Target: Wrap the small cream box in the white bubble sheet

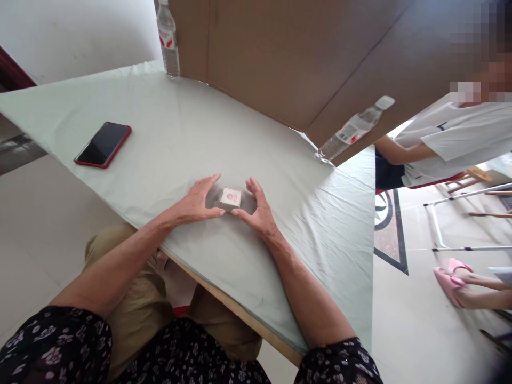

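A small white block-shaped packet (231, 198) with a pinkish-red round mark on top lies on the pale green tablecloth (240, 133). What it contains I cannot make out. On its left side, my left hand (199, 201) rests by the cloth with thumb and fingers apart, curved toward the packet. My right hand (260, 212) mirrors it on the other side, fingers raised and thumb pointing inward. Both thumbs come close to the packet's near edge. Neither hand is gripping it.
A phone in a red case (104, 144) lies to the left. Two water bottles, one upright (168, 42) and one leaning (352, 130), stand against a brown cardboard panel (272, 53) at the back. To the right sits a person in a white shirt (460, 133); pink slippers (450, 285) show below.
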### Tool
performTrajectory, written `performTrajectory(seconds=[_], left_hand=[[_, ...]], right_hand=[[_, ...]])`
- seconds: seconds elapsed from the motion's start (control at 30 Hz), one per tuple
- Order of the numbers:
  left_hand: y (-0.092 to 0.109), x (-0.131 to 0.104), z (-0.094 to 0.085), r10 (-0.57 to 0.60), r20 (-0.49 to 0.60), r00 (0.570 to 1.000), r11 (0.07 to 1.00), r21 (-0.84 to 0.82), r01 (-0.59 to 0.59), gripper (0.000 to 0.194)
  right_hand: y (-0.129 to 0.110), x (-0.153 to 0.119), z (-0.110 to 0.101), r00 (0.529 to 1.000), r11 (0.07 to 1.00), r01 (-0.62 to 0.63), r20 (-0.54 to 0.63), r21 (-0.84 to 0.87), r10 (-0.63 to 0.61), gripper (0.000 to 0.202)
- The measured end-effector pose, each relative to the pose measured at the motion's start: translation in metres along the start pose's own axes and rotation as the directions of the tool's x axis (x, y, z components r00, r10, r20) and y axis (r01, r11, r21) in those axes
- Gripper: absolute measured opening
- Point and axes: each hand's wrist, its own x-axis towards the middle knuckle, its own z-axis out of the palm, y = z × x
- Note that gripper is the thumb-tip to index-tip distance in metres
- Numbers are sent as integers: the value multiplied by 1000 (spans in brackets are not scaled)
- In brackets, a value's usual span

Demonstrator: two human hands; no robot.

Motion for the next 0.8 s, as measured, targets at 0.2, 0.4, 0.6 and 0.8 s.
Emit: performTrajectory(seconds=[0.2,0.4,0.6,0.8], left_hand=[[-7,-1,-9,-44,24,999,996,-78,46,98],[-5,5,6,62,-22,998,996,59,-61,68],[1,3,12,113,-96,989,990,100,-104,56],[-3,2,4,19,-23,1000,1000,-8,-20,89]], right_hand=[[5,1,-7,998,998,-55,39,34,53,112],[7,1,0,1000,997,6,16,-71,-5,82],[-2,-2,3,994,983,52,-83,-174,-67,55],[3,2,-5,998,996,-58,-8,74,59,78]])
